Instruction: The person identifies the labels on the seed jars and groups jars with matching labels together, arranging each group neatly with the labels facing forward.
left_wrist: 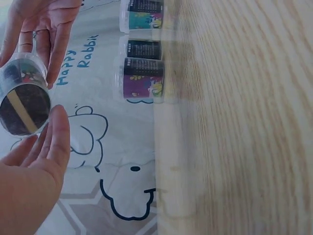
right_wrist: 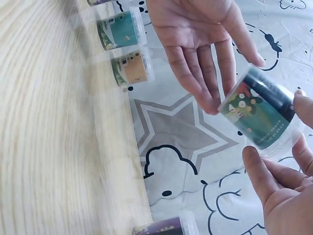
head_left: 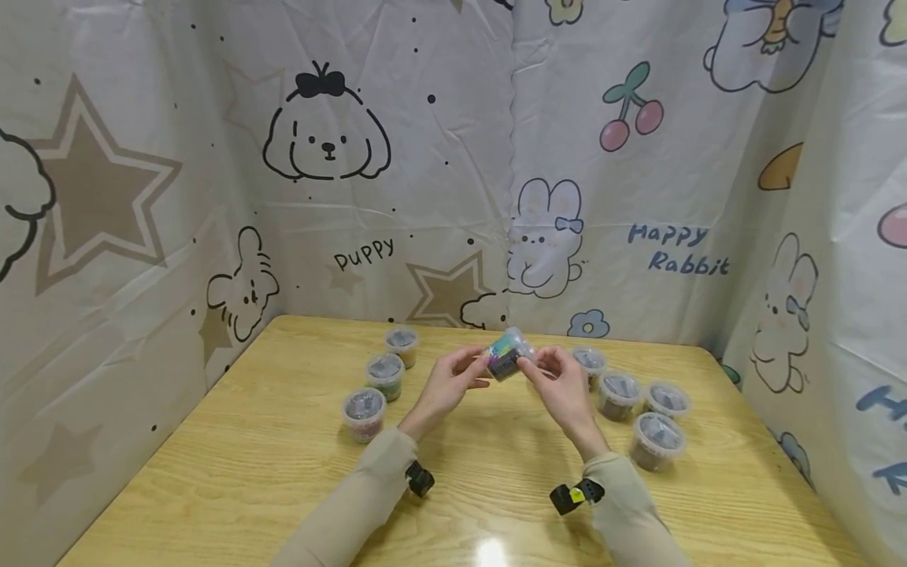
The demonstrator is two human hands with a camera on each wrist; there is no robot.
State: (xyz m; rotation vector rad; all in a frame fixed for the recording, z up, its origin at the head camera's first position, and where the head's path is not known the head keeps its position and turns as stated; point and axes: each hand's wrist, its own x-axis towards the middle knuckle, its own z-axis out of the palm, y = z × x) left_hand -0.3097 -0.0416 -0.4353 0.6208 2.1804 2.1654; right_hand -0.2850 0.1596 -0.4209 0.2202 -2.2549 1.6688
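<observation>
Both hands hold one small clear plastic tub (head_left: pixel 509 354) tilted above the middle of the table. A teal and dark printed label (right_wrist: pixel 257 107) wraps its side. One round end, dark with a tan strip (left_wrist: pixel 24 110), faces the left wrist camera. My left hand (head_left: pixel 445 386) has its thumb and fingertips at one end of the tub. At the other end my right hand (head_left: pixel 563 386) grips it, thumb on the near side and fingers behind.
On the wooden table (head_left: pixel 489 480), three similar tubs stand in a slanting row at left, the nearest tub (head_left: pixel 364 413) by the left forearm. Several more, including a front tub (head_left: pixel 657 441), are grouped at right. A printed curtain (head_left: pixel 439 157) hangs behind.
</observation>
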